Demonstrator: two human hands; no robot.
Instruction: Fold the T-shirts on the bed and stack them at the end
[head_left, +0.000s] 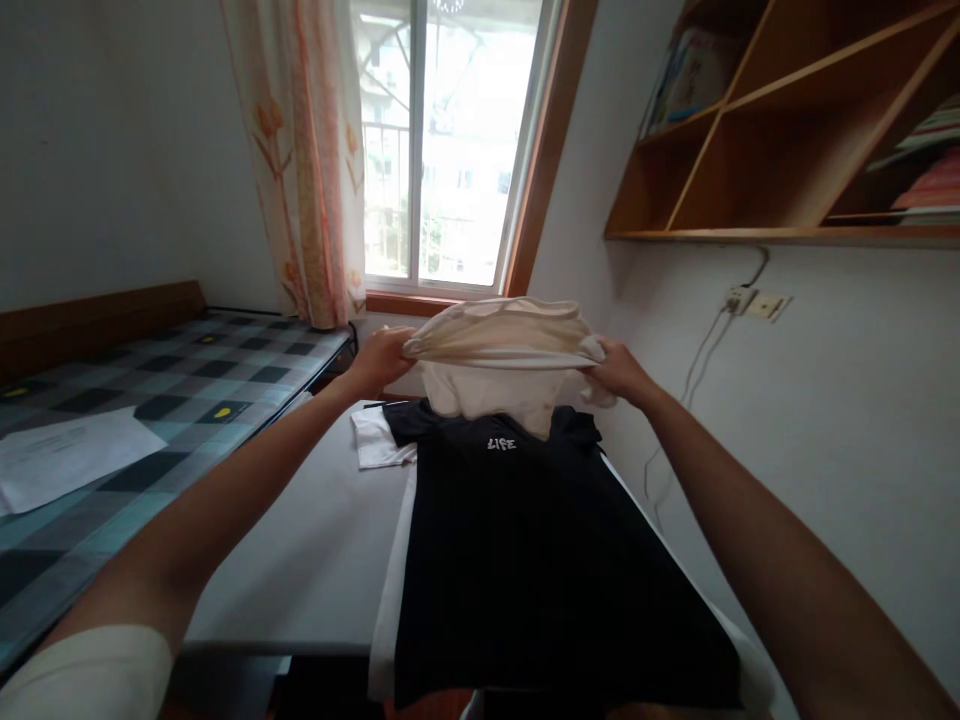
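Observation:
A cream-coloured garment, seemingly a shirt (pixel 502 340), is stretched in the air between my two hands. My left hand (pixel 382 358) grips its left edge, and my right hand (pixel 621 372) grips the right edge; both sets of fingers are closed on the cloth. The lower part of the garment hangs over the collar of a black T-shirt (pixel 540 560) with white lettering on its chest. That T-shirt lies flat, on top of a white shirt (pixel 379 440) whose sleeve and sides stick out around it.
The shirts lie on a pale table (pixel 307 540). To the left is a bed with a checked cover (pixel 247 370) and a sheet of paper (pixel 75 455). A wall shelf (pixel 772 160) hangs at the upper right, above a socket (pixel 757 303) with cables. A curtained window (pixel 465 150) is ahead.

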